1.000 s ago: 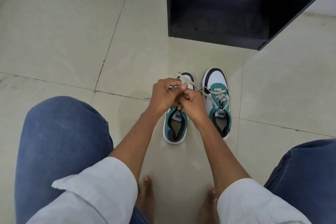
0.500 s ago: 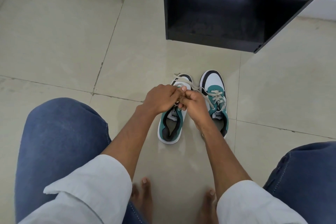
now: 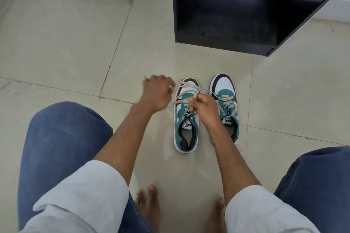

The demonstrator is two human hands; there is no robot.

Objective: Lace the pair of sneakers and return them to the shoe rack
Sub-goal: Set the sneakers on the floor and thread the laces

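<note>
Head view, looking down at my lap and the floor. Both sneakers stand side by side on the tile (image 3: 75, 43) at centre frame, toes toward the top. The left sneaker (image 3: 186, 119) is half laced; its lace (image 3: 186, 86) loops loose over the toe. My right hand (image 3: 205, 108) sits over the gap between the two sneakers, fingers curled and pinching that lace above the tongue. My left hand (image 3: 158, 93) is off the shoe, just left of its toe, blurred; a strand runs from the sneaker toward it, but I cannot tell whether its fingers grip the strand. The right sneaker (image 3: 225, 104) is laced, with its ends lying loose on top. The rack (image 3: 246, 15), black, stands at upper right, well apart from the sneakers. My knees in jeans fill the lower corners, bare toes at bottom centre.
</note>
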